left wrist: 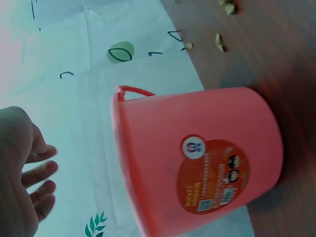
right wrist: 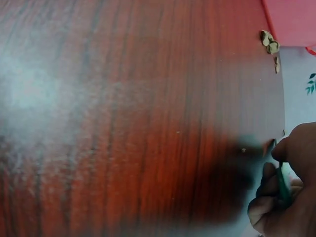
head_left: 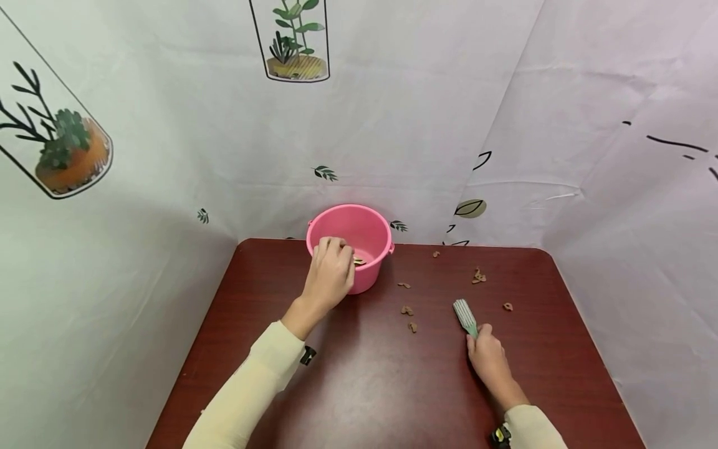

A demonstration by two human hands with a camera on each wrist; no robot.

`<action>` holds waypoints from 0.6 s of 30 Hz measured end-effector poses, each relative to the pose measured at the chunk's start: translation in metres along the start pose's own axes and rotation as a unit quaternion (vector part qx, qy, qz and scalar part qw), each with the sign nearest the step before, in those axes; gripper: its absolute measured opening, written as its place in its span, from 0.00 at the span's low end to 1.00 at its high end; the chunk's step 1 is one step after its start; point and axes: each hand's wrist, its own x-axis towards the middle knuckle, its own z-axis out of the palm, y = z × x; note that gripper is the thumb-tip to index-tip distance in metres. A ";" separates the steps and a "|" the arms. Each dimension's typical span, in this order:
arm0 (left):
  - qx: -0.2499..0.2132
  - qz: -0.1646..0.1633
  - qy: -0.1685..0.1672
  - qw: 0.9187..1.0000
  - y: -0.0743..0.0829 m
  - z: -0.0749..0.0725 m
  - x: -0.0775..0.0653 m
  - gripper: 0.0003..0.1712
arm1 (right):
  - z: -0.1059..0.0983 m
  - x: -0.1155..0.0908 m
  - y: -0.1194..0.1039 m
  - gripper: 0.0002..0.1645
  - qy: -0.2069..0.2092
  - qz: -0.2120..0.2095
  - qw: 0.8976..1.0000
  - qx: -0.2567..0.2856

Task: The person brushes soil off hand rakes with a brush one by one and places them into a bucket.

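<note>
A pink bucket [head_left: 370,274] stands upright near the back edge of the table, with a few scraps [head_left: 359,261] visible inside it. Over its near rim, my left hand [head_left: 332,271] reaches with loosely bent fingers; the left wrist view shows the fingertips [left wrist: 48,170] beside the bucket's mouth, and nothing is seen between them. On the right, my right hand [head_left: 489,358] grips the green handle of a small brush [head_left: 465,317] with pale bristles. Brown shell-like pieces [head_left: 407,310] lie between bucket and brush.
More brown pieces [head_left: 479,276] lie toward the back right of the dark red wooden table [head_left: 370,386]; a single one [head_left: 507,307] is right of the brush. A white patterned cloth [head_left: 392,125] hangs behind the table and on both sides.
</note>
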 end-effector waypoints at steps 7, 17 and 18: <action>-0.023 0.077 0.016 0.997 0.008 0.004 -0.022 0.02 | 0.000 -0.004 0.003 0.20 0.053 -0.032 0.994 -0.093; -0.027 0.098 -0.024 0.995 0.018 0.015 -0.061 0.03 | -0.003 -0.001 0.008 0.21 0.051 -0.032 0.994 -0.094; -0.027 0.097 -0.031 0.994 0.017 0.015 -0.065 0.02 | -0.003 -0.001 0.008 0.21 0.051 -0.032 0.994 -0.091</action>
